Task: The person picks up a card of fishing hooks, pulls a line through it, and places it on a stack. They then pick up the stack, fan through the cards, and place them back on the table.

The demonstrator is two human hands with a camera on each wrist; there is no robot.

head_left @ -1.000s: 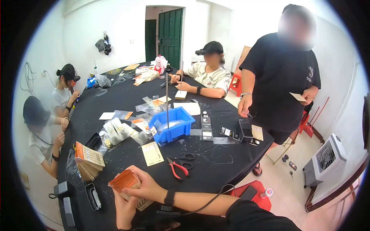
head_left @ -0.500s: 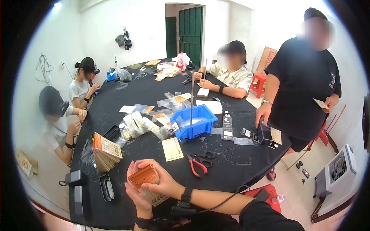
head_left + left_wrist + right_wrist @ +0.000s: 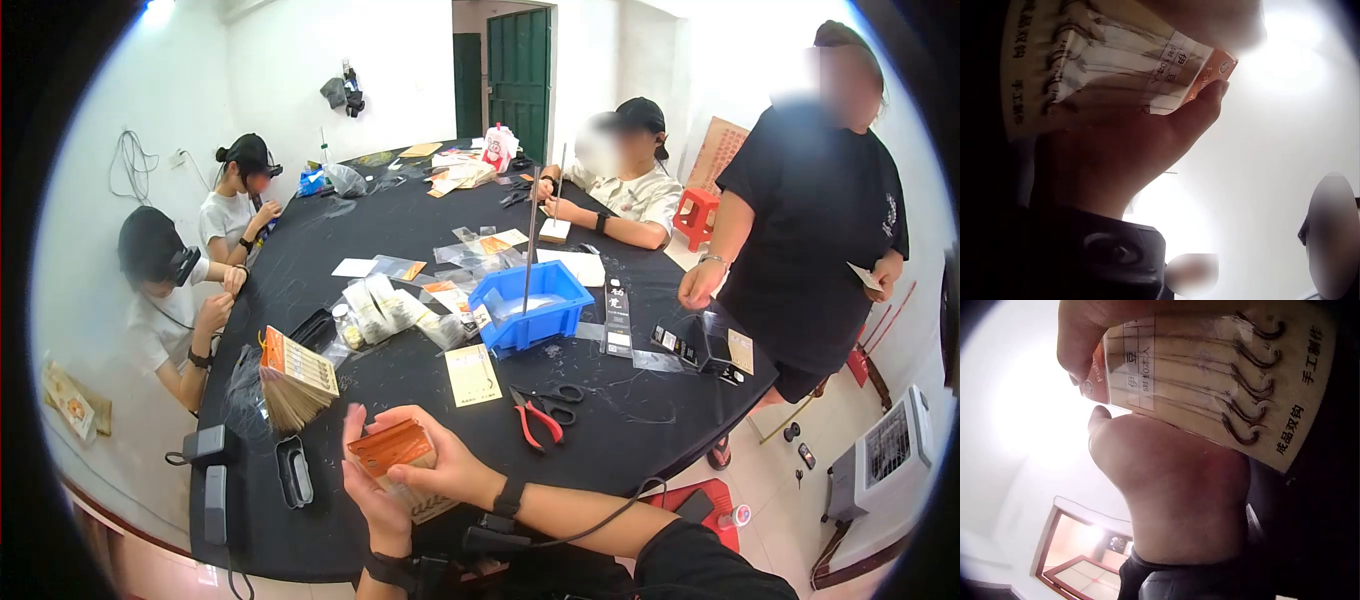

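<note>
Near the front edge of the table in the head view, both hands hold a stack of orange-topped cards (image 3: 402, 448). My left hand (image 3: 378, 505) supports it from the left and below, its fingertips upright beside the stack. The right hand (image 3: 455, 468) grips it from the right, thumb across the orange front. In the left wrist view, the left hand (image 3: 1122, 137) has its thumb along the edge of the cards (image 3: 1116, 69). Dark hooks on lines show on the top card (image 3: 1204, 375) in the right wrist view, above the right hand (image 3: 1172, 475).
A fanned card stack (image 3: 298, 380), a single card (image 3: 472, 376), red-handled pliers (image 3: 538, 425), black scissors (image 3: 555, 398) and a blue bin (image 3: 535, 310) with a metal rod (image 3: 530, 240) lie around. Small bags (image 3: 385, 308) are left of the bin. Several people are around the table (image 3: 400, 235).
The head view has swung left, so the table and hands appear further right. Both hands keep hold of the cards. The standing person's hand has lifted from the dark box at the table's right.
</note>
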